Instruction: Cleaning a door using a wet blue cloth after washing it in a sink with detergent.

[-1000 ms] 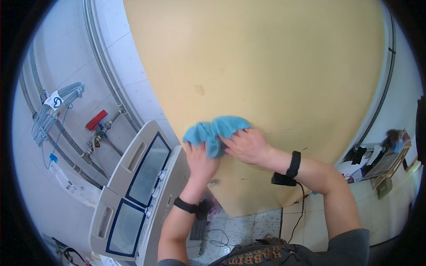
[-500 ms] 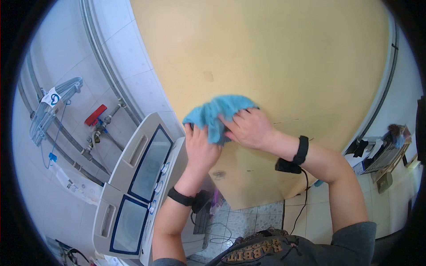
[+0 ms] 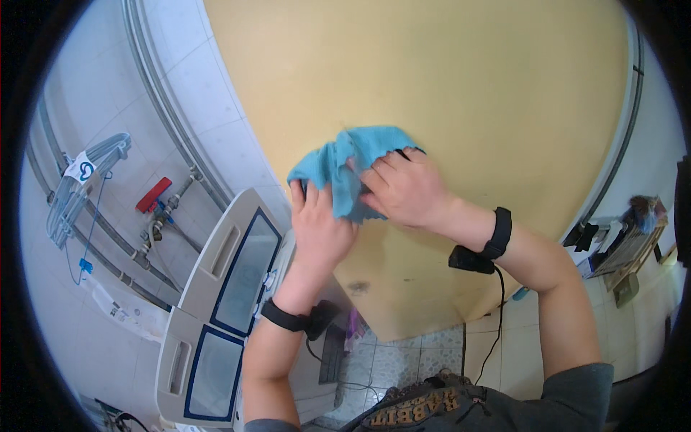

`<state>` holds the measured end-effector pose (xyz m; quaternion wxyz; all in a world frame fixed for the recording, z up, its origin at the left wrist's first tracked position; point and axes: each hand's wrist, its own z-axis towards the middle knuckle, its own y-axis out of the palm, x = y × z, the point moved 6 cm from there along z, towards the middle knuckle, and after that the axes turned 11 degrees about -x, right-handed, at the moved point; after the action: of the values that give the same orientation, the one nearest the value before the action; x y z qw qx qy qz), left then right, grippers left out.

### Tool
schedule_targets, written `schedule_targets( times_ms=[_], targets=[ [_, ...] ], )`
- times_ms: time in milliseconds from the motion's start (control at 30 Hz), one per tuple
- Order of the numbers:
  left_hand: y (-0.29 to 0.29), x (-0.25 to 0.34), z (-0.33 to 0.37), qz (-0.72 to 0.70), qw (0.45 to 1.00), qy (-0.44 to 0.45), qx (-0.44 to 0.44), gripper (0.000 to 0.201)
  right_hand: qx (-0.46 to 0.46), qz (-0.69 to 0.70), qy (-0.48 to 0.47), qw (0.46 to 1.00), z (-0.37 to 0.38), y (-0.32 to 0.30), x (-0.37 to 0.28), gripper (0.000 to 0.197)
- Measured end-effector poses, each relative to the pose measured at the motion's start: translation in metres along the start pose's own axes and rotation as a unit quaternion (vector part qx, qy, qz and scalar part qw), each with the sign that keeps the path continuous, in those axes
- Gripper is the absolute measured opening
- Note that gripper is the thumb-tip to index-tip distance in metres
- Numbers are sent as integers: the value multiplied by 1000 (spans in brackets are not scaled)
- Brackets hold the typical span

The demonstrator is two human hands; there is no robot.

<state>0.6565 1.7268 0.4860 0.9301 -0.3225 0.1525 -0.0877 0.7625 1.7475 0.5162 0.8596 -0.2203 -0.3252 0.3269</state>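
Observation:
A blue cloth (image 3: 338,169) is bunched against the pale yellow door panel (image 3: 461,79), under both hands. My left hand (image 3: 320,229) grips its lower left part, fingers pointing up and the tips hidden in the fabric. On the cloth's right side, my right hand (image 3: 409,189) is closed with its fingers curled over the edge and the thumb toward the middle. Between the hands a fold of the cloth hangs down. Each wrist wears a black strap with a small dark box.
To the left stands a twin-lid washing machine (image 3: 216,288). Pipes, a red-handled valve (image 3: 154,194) and a bunch of hangers (image 3: 86,180) are along the tiled wall. A rack-like item (image 3: 626,245) stands at the right. A cable (image 3: 499,331) hangs from my right wrist.
Both hands have slid upward on the door panel with the cloth, which now sits higher and spreads more to its upper right. Both hands keep their hold on it.

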Motion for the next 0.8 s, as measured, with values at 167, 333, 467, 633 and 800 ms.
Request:
schedule_targets(
  times_ms=[167, 333, 467, 633, 800],
  targets=[
    [-2, -8, 9, -10, 1000, 0, -11, 42, 73, -24, -9, 997, 3, -6, 0, 40],
    [24, 6, -17, -27, 999, 0, -36, 47, -23, 36, 2, 999, -25, 19, -8, 43],
    [6, -20, 14, 49, 999, -18, 8, 47, 29, -24, 7, 999, 17, -6, 6, 43],
    [-23, -29, 43, 52, 998, -41, -4, 44, 114, -72, -6, 991, 49, -23, 13, 44],
    [44, 3, -39, -1, 997, -2, -82, 49, -25, -35, -18, 999, -36, 31, -9, 46]
  ],
)
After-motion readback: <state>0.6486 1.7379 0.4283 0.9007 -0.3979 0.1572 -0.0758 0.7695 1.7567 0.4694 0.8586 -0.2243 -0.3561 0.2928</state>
